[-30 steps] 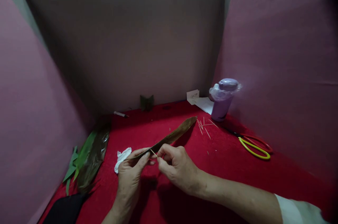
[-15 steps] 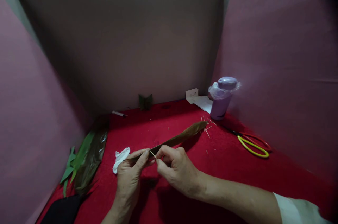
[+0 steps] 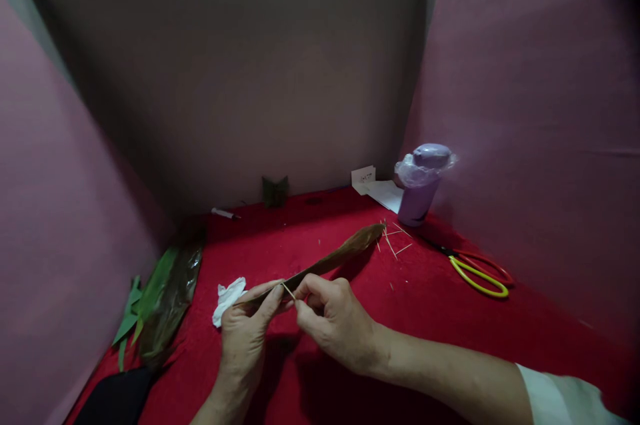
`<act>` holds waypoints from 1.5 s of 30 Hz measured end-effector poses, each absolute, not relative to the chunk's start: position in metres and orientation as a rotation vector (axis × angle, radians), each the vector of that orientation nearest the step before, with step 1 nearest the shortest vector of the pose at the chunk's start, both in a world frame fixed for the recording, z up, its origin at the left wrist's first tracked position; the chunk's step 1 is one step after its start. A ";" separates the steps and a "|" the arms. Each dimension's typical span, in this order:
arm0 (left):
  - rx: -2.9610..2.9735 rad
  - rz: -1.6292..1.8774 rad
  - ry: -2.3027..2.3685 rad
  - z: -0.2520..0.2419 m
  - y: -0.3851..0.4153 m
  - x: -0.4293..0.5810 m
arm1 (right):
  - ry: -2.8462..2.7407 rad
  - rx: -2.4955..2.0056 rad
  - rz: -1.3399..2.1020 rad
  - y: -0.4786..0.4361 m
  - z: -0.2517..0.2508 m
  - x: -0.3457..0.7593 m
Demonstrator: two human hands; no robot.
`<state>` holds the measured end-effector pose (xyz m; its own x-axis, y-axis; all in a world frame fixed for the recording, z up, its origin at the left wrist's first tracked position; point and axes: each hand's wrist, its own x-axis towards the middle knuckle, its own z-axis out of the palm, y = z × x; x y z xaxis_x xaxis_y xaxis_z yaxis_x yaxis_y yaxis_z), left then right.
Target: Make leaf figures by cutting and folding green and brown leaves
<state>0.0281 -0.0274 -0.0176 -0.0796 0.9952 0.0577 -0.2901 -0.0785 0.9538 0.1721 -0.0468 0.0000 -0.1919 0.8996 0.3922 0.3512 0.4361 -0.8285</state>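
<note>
My left hand (image 3: 245,338) grips the near end of a long brownish-green leaf (image 3: 340,257) between thumb and fingers. The leaf slants up to the right, its far end by several scattered toothpicks (image 3: 397,243) on the red cloth. Thumb and forefinger of my right hand (image 3: 335,321) pinch a toothpick (image 3: 289,291), whose other tip meets the leaf beside my left thumb. Whether that tip has gone through the leaf I cannot tell. A crumpled white tissue (image 3: 229,298) lies just left of my left hand.
Scissors (image 3: 480,275) with red and yellow handles lie at right, near a purple tumbler (image 3: 420,195) and white papers (image 3: 384,194). At the back are a small syringe (image 3: 224,213) and a folded leaf piece (image 3: 275,191). More leaves (image 3: 170,298) and a black item (image 3: 115,398) lie left.
The leaf's far end has shifted slightly left and up, and some toothpicks there lie differently. Both hands keep nearly the same place and grip.
</note>
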 end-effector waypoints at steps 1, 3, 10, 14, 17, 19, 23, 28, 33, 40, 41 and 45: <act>0.999 1.440 1.004 -0.017 -0.028 0.028 | -1.753 -1.083 0.733 -0.047 0.000 0.172; 0.996 1.443 1.003 -0.017 -0.028 0.029 | -1.755 -1.085 0.725 -0.047 -0.001 0.172; 0.985 1.440 0.994 -0.018 -0.028 0.029 | -1.758 -1.084 0.707 -0.046 -0.002 0.172; 0.993 1.439 1.003 -0.018 -0.029 0.029 | -1.761 -1.092 0.715 -0.046 -0.002 0.172; 1.015 1.443 1.009 -0.017 -0.030 0.029 | -1.758 -1.078 0.708 -0.045 -0.003 0.172; 1.021 1.446 1.019 -0.016 -0.030 0.029 | -1.756 -1.071 0.709 -0.045 -0.004 0.172; 1.027 1.454 1.038 -0.017 -0.029 0.030 | -1.744 -1.075 0.715 -0.045 -0.006 0.171; 1.030 1.457 1.042 -0.020 -0.027 0.029 | -1.734 -1.069 0.743 -0.044 -0.006 0.171; 1.016 1.462 1.049 -0.018 -0.029 0.030 | -1.738 -1.071 0.725 -0.045 -0.008 0.170; 0.986 1.452 1.053 -0.015 -0.030 0.032 | -1.754 -1.096 0.677 -0.047 -0.008 0.169; 0.988 1.452 1.057 -0.015 -0.030 0.032 | -1.757 -1.101 0.676 -0.048 -0.008 0.169; 1.032 1.447 1.065 -0.014 -0.031 0.031 | -1.765 -1.116 0.691 -0.049 -0.004 0.170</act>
